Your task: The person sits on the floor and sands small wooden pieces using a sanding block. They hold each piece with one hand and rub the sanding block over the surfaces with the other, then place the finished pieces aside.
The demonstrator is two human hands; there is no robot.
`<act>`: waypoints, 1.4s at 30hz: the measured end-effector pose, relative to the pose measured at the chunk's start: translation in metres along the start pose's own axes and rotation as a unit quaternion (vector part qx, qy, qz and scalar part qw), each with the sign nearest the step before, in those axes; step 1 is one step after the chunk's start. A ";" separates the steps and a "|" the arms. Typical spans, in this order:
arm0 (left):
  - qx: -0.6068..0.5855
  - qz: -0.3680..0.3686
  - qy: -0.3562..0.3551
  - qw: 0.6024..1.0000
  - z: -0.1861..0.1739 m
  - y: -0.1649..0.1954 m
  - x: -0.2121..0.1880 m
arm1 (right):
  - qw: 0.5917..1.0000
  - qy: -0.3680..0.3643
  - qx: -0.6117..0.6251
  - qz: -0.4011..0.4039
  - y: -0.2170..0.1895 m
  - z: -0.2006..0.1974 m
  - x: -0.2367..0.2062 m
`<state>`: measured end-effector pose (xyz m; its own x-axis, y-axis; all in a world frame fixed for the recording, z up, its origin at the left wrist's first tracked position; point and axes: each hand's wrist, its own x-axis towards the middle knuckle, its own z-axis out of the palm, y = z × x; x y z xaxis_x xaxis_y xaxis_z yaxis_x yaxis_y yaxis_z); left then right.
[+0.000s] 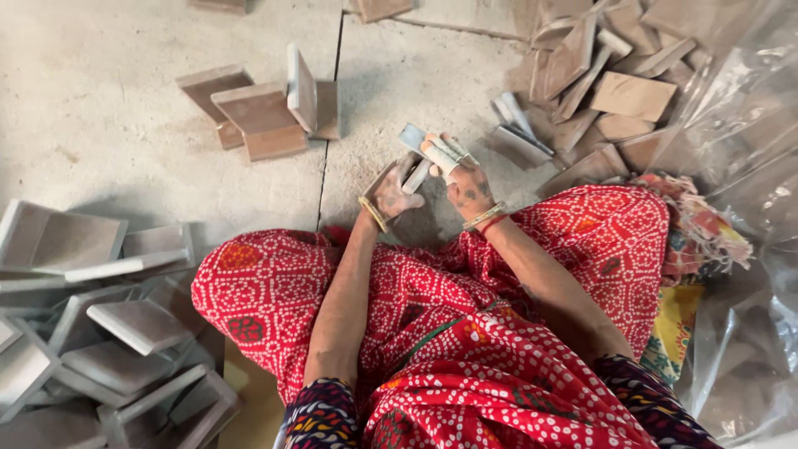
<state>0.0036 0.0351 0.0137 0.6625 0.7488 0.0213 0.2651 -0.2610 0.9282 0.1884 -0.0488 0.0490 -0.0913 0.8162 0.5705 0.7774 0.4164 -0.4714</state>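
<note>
The left hand (389,193) and the right hand (460,170) hold together one grey tile (413,156), with a clear plastic bag (740,108) at the far right of the hands.

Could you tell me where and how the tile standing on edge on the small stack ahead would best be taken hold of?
Probably by its top edge, from straight above. The upright tile stands on its lower edge among flat tiles, so both broad faces are free near the top. Fingers on one face and thumb on the other should pinch it; its base is hemmed in. Both the left hand and right hand are occupied.
</note>
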 end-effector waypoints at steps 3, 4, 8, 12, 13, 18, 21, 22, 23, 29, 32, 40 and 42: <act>0.004 -0.137 -0.021 0.990 -0.007 0.006 0.005 | 0.931 -0.108 -0.040 0.348 0.015 -0.010 -0.011; 0.027 -0.191 -0.030 0.981 -0.012 0.011 0.006 | 0.946 -0.048 0.049 0.317 0.015 -0.010 -0.016; 0.075 0.038 0.244 0.966 -0.032 0.039 -0.012 | 0.926 0.066 0.263 0.264 -0.006 0.003 -0.028; 0.219 -0.180 0.092 0.955 -0.034 0.064 -0.017 | 0.936 0.072 0.283 0.194 -0.038 0.015 -0.018; 0.233 -0.185 0.069 0.952 -0.036 0.064 -0.017 | 0.944 0.041 0.235 0.229 -0.045 0.014 -0.015; 0.143 -0.125 0.119 0.974 -0.053 0.043 -0.023 | 0.943 -0.037 0.146 0.298 -0.066 -0.011 -0.007; 0.090 -0.137 0.099 0.982 -0.055 0.034 -0.023 | 0.971 -0.002 0.146 0.188 -0.070 -0.015 -0.008; 0.052 -0.152 0.079 0.984 -0.052 0.033 -0.022 | 0.980 0.017 0.138 0.144 -0.070 -0.011 -0.007; 0.051 -0.173 0.059 0.982 -0.048 0.033 -0.019 | 0.986 0.036 0.130 0.100 -0.069 -0.006 -0.005; 0.058 -0.153 0.038 0.986 -0.031 0.026 -0.015 | 0.997 0.037 0.061 -0.004 -0.048 0.023 0.012; 0.000 -0.112 0.063 0.992 -0.034 0.016 -0.019 | 0.997 0.033 0.031 -0.065 -0.036 0.012 0.005; 0.115 -0.129 0.024 0.985 -0.020 0.002 -0.011 | 0.997 0.042 0.044 0.038 -0.029 0.020 -0.013; 0.076 -0.106 0.038 0.991 -0.019 -0.003 -0.014 | 0.996 0.076 0.012 -0.042 -0.027 0.035 -0.005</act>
<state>-0.0198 0.0375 0.0178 0.5268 0.8392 -0.1349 0.4984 -0.1764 0.8488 0.1460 -0.0503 0.0358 -0.0582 0.7084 0.7035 0.7557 0.4917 -0.4326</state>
